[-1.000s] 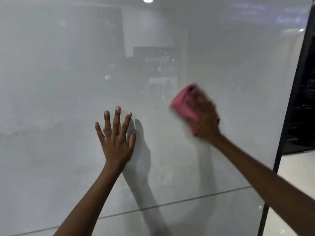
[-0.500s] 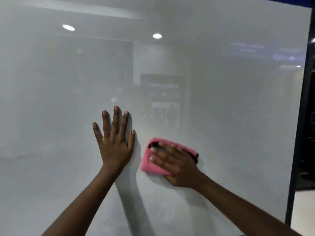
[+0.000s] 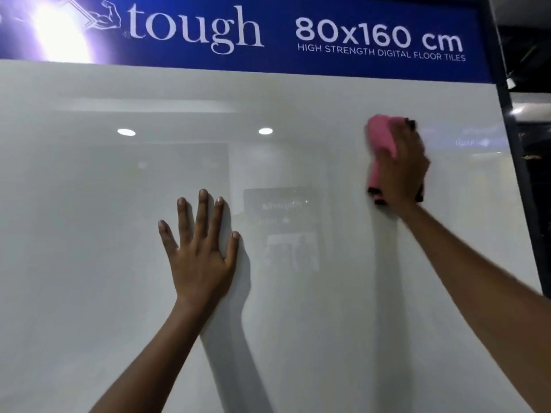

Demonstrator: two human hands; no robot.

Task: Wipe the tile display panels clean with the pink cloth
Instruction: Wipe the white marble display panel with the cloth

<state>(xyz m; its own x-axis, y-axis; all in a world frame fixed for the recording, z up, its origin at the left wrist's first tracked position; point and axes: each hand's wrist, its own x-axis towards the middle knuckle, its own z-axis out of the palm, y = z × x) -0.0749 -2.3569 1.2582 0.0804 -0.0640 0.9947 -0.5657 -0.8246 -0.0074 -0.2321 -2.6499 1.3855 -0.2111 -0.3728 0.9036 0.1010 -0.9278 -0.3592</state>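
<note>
The pink cloth (image 3: 380, 141) lies bunched against the glossy white panel (image 3: 89, 204), near the panel's upper right corner and a little below its top edge. It is folded into a long wad that runs up and down, with a dark trim showing at its lower end and another dark bit at its top right. The right hand (image 3: 401, 165) lies over the cloth and presses it to the panel; its fingers reach upward over the wad, but the hand is blurred, so whether they curl round the cloth or lie flat on it cannot be told. The right forearm comes in from the lower right corner.

The left hand (image 3: 199, 251) rests flat on the panel, near its middle and well apart from the cloth, lower and to the left of it. Its fingers are straight and spread wide, pointing up, and it holds nothing. Its shadow falls on the panel just to its right.

The panel mirrors two round ceiling lights and a dim room. Along its top edge runs a blue sign (image 3: 372, 64) with white lettering: "tough", "80x160 cm" and "HIGH STRENGTH DIGITAL FLOOR TILES". A strong glare covers the sign's left end. A dark frame (image 3: 520, 180) runs down the panel's right edge.
</note>
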